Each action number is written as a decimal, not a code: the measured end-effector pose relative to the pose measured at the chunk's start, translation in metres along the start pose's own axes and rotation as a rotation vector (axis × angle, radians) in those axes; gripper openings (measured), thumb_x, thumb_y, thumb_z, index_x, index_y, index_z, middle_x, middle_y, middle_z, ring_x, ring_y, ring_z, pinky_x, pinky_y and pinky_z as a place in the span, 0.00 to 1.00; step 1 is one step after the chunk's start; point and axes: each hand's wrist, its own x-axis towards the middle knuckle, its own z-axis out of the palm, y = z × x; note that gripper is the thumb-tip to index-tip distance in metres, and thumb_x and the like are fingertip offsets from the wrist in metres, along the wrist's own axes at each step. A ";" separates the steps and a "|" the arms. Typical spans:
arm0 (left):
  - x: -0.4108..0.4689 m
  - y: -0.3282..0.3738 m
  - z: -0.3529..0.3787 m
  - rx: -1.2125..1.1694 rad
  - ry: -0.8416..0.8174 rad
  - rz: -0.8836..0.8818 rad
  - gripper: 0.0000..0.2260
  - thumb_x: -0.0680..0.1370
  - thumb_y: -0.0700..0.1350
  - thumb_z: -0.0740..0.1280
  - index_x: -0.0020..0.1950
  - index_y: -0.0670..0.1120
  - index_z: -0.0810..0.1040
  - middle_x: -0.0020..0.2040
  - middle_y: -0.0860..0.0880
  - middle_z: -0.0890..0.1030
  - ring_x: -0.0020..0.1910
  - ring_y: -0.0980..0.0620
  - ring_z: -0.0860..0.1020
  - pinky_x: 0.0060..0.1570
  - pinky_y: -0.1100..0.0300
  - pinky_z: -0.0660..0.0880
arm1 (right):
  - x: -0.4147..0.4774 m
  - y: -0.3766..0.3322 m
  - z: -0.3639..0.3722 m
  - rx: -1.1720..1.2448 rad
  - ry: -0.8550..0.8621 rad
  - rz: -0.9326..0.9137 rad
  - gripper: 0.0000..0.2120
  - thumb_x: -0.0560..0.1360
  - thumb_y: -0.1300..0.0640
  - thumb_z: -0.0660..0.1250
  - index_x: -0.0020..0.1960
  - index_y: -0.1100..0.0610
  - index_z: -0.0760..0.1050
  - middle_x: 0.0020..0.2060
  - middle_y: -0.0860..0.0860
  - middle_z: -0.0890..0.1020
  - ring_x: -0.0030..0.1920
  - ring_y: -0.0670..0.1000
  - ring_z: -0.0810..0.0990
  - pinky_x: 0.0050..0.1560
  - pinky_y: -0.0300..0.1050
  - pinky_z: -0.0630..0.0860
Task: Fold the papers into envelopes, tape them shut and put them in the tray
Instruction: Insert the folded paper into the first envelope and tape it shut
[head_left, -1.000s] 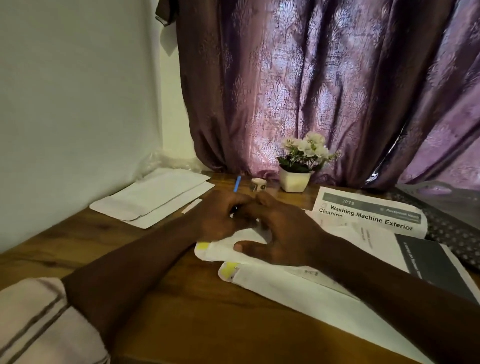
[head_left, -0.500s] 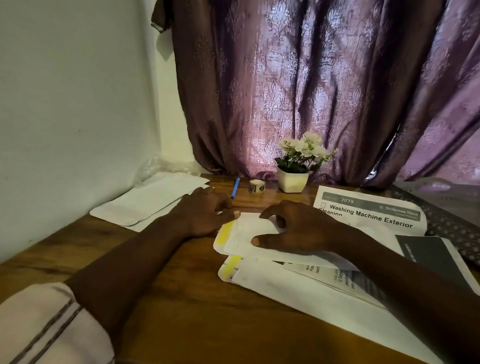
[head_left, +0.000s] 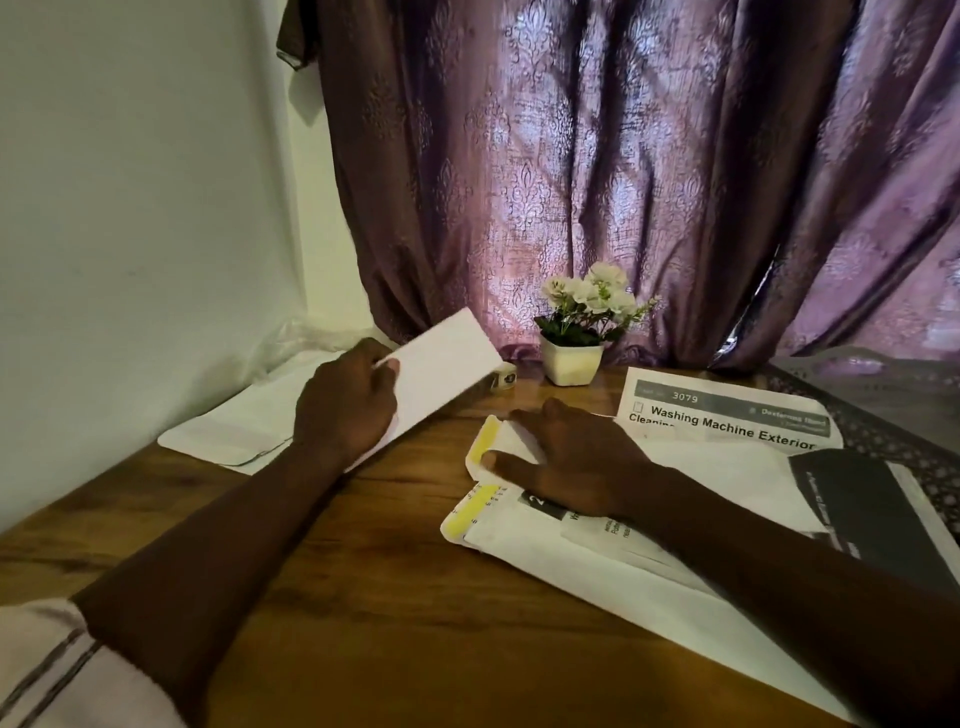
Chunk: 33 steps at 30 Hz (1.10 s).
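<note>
My left hand (head_left: 345, 402) grips a white sealed envelope (head_left: 441, 364) and holds it tilted above the wooden table, left of centre. My right hand (head_left: 566, 457) lies flat, fingers spread, on another white envelope with a yellow strip (head_left: 480, 447) on its flap. Below it a further envelope (head_left: 597, 566) with a yellow strip lies across printed sheets (head_left: 727, 415). A small tape roll (head_left: 505, 378) stands behind the lifted envelope, partly hidden. At the far right a dark perforated tray (head_left: 883, 431) reaches the frame edge.
Several white envelopes (head_left: 234, 426) lie at the back left near the wall. A white pot of flowers (head_left: 571, 358) stands against the purple curtain (head_left: 623, 182). Bare wooden table (head_left: 363, 597) fills the front.
My left hand picked up the envelope from under both hands and carried it up and to the left. My right hand stayed down, now flat on the envelope beneath.
</note>
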 end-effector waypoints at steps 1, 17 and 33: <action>0.001 -0.002 -0.002 -0.074 0.021 -0.005 0.12 0.84 0.48 0.61 0.60 0.42 0.78 0.55 0.41 0.84 0.53 0.38 0.81 0.52 0.50 0.75 | 0.001 -0.002 0.000 -0.012 0.003 0.021 0.44 0.71 0.19 0.49 0.79 0.41 0.61 0.73 0.53 0.71 0.71 0.57 0.73 0.67 0.59 0.73; 0.010 0.000 -0.008 0.053 -0.337 -0.098 0.16 0.70 0.65 0.74 0.49 0.55 0.87 0.59 0.53 0.84 0.59 0.48 0.79 0.60 0.45 0.77 | 0.004 -0.004 0.008 0.258 0.333 0.096 0.34 0.72 0.36 0.67 0.75 0.45 0.67 0.68 0.49 0.77 0.65 0.54 0.78 0.59 0.53 0.77; 0.041 0.016 -0.006 -0.159 -0.773 -0.048 0.17 0.69 0.61 0.77 0.50 0.51 0.89 0.57 0.51 0.83 0.59 0.48 0.79 0.62 0.51 0.75 | -0.002 -0.017 0.006 0.175 0.479 -0.089 0.31 0.78 0.48 0.68 0.78 0.47 0.62 0.49 0.50 0.84 0.49 0.53 0.83 0.48 0.48 0.81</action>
